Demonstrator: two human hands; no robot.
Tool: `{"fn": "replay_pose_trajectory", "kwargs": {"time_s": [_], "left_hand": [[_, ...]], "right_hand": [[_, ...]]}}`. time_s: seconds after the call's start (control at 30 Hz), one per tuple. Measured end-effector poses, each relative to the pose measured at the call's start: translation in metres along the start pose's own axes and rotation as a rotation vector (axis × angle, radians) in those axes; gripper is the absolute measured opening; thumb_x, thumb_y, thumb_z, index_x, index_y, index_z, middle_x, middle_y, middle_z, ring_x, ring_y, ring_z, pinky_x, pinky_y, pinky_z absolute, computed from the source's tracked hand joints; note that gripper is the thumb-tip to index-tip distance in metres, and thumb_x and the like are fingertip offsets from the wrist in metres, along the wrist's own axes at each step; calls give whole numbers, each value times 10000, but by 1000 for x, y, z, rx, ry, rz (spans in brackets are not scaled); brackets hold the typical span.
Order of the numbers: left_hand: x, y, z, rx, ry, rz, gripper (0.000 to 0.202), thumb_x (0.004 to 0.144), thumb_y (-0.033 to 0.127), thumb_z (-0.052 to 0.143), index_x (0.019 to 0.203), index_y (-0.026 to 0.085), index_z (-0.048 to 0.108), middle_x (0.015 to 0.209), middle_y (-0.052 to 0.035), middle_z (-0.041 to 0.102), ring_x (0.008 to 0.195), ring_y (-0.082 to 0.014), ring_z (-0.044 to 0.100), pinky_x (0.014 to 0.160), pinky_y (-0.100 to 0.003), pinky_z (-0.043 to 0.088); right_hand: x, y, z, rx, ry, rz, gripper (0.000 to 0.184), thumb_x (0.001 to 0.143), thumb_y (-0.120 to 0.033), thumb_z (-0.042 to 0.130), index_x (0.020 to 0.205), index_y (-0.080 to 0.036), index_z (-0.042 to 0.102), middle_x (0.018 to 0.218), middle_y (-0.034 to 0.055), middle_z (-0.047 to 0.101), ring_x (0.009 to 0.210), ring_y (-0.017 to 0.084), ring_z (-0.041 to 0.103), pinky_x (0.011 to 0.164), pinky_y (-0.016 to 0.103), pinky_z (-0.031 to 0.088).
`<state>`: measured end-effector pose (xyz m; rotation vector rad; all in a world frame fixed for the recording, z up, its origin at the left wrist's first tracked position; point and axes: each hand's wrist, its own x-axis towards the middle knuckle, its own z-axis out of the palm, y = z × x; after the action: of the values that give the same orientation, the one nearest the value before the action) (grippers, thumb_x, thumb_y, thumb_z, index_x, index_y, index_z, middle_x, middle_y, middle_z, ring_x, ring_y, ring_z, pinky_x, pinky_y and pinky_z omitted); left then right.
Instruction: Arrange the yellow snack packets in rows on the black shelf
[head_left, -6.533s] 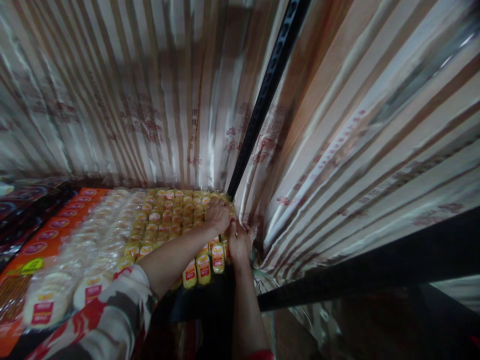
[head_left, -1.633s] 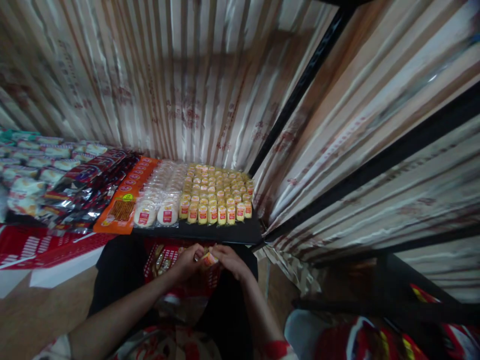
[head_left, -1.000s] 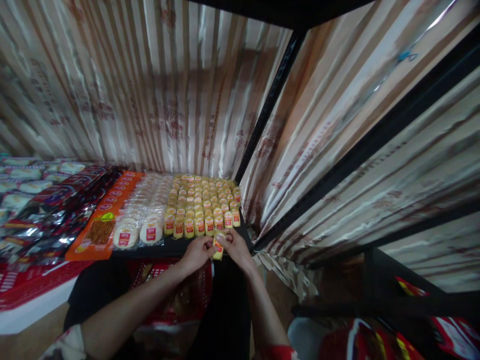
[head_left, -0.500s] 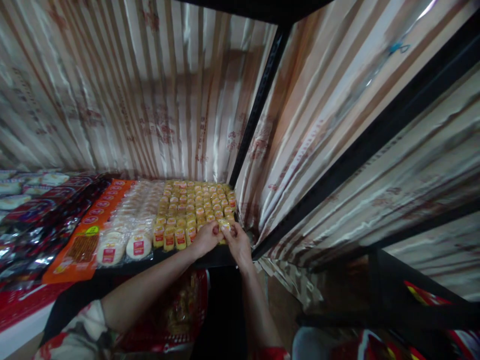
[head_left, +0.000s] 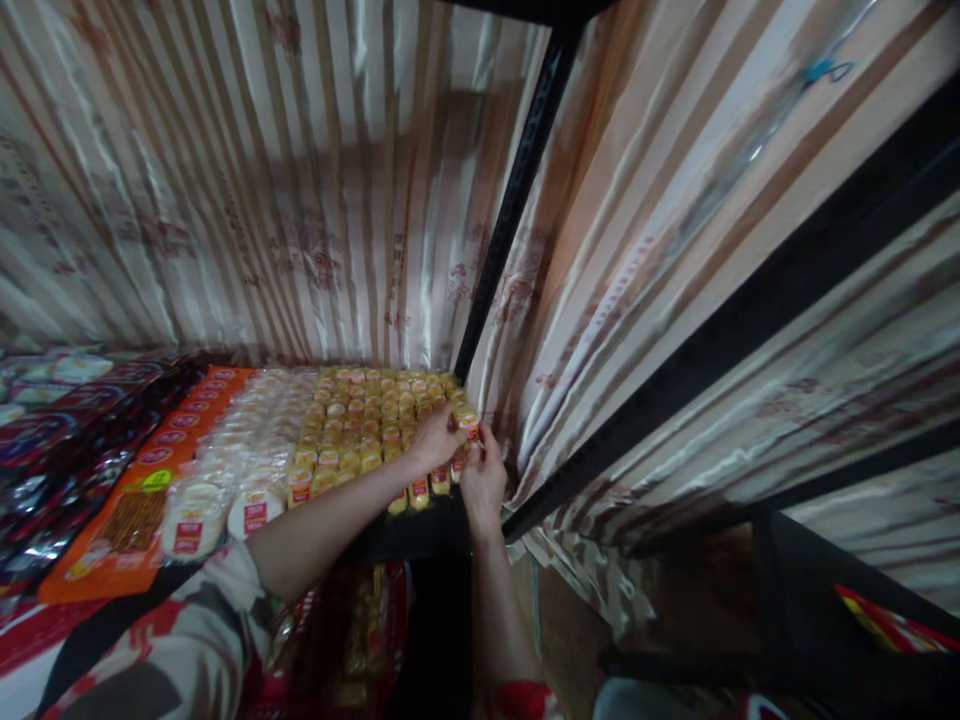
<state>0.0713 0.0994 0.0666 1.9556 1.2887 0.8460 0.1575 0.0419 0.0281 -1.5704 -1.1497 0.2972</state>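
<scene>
Rows of small yellow snack packets with red labels stand close together at the right end of a dark shelf. At the right edge of these rows, my left hand and my right hand meet around one yellow snack packet. The fingers of both hands are bent in a pinch at its sides, and they hide part of it. Below my left hand, the front row's red labels face me.
White round wrapped snacks, an orange bag and dark shiny packs lie further left. A black post rises at the corner before pleated curtains. Below the shelf is a red pack.
Both hands have moved from the front of the yellow rows to their right edge, a little further back. The packet between them now stands at that edge. The view has shifted slightly.
</scene>
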Motion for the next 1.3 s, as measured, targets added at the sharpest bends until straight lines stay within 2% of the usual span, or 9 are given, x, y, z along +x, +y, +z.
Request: {"fn": "replay_pose_trajectory", "kwargs": {"time_s": [0.1,0.23,0.37,0.5,0.73,0.87,1.03,1.3], "left_hand": [[20,1,6,-21,-18,41,225,761,229,572,970,151,599,777,-11,638,680,-120,553,634,-217,412],[42,1,13,5,-47,30,206,774,273,569,910,132,629,781,-32,652,669,-128,561,625,-225,417],[57,-1,19,88,-47,60,171,762,278,590,846,139,645,765,-25,653,667,-125,562,622,-219,416],[67,-6,24,123,-69,63,151,760,274,599,842,154,641,788,-12,658,702,-122,576,653,-216,431],[72,-22,34,144,-73,5,201,763,266,609,948,190,629,830,1,674,769,-123,603,716,-221,455],[72,-28,34,159,-97,-8,219,769,300,612,969,213,634,866,4,685,823,-131,615,743,-221,462],[72,-28,32,224,-116,-30,263,778,297,594,1022,207,632,911,-16,691,851,-144,625,768,-231,471],[75,-23,24,339,-144,2,278,764,348,601,985,185,640,915,-35,696,866,-161,636,767,-238,483]], "right_hand": [[15,6,2,1,50,-12,480,808,-259,344,1222,-92,519,1226,144,552,1153,203,489,1012,362,352],[31,16,4,-46,101,5,476,788,-235,360,1202,-91,546,1209,153,539,1152,221,477,1004,364,356],[39,25,8,-15,89,85,481,787,-246,356,1210,-117,544,1178,137,561,1114,223,506,979,366,373],[43,33,15,-2,96,106,480,789,-278,354,1202,-130,550,1174,125,572,1096,218,519,971,366,377],[46,47,20,-63,54,126,496,771,-279,360,1183,-103,575,1166,138,593,1086,228,528,966,369,380],[43,50,22,-102,37,141,474,783,-268,367,1187,-144,581,1176,104,600,1074,210,539,949,343,396],[42,53,24,-151,10,165,477,797,-270,358,1200,-133,574,1185,112,598,1089,222,538,952,349,395],[44,60,27,-135,1,92,464,789,-256,356,1174,-134,584,1165,115,603,1082,208,540,956,348,395]]}}
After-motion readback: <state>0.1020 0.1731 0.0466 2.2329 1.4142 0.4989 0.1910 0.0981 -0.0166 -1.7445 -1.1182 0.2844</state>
